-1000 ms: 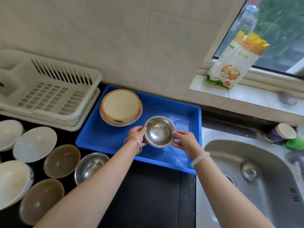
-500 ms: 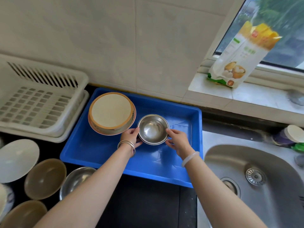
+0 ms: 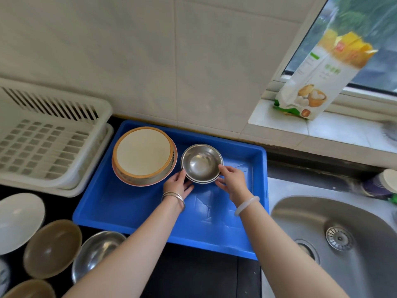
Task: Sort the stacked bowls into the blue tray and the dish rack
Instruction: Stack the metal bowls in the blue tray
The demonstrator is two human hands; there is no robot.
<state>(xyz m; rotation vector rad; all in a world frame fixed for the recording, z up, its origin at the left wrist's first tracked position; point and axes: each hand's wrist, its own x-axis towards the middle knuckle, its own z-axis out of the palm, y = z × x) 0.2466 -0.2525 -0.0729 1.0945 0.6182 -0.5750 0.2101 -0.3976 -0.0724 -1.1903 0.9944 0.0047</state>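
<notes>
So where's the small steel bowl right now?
The small steel bowl is mid-frame in the head view, in the blue tray, just right of the cream bowl stack, held between the left hand and right hand.

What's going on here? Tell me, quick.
A person is sorting bowls. The left hand and right hand grip a small steel bowl by its rim, low inside the blue tray, just right of a stack of cream bowls sitting there. The white dish rack stands left of the tray. A white bowl, a brown bowl and a large steel bowl wait on the dark counter.
</notes>
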